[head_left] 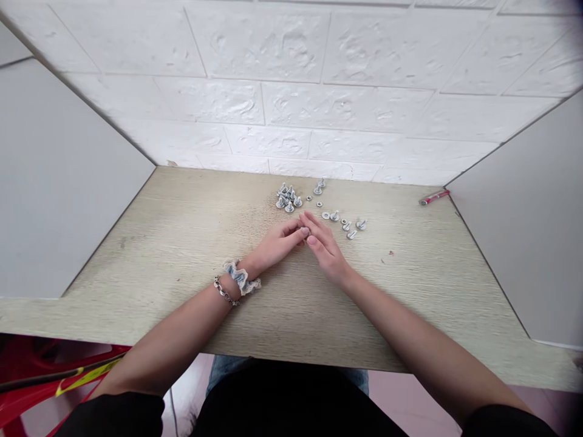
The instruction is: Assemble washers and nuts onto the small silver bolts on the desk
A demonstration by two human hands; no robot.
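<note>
Over the middle of the table, my left hand [279, 243] and my right hand [327, 250] meet at the fingertips. The left thumb and fingers are pinched together. My right hand's fingers reach over the left fingertips, with its thumb bent in close. What lies between them is mostly hidden; only a small dark spot shows. Just beyond the left hand is a cluster of silver bolts with washers [288, 197]. Beyond and right of the right hand lie loose pieces: a flat washer [325, 215], a small nut [319, 204] and several bolts [361, 224].
The wooden table [150, 255] runs back to a white brick-patterned wall [291, 109]. Grey panels stand at the left [64, 170] and right [532, 224]. A red-and-silver cylinder, like a battery [434, 197], lies by the right panel. Something red [27, 376] is below the table's left edge.
</note>
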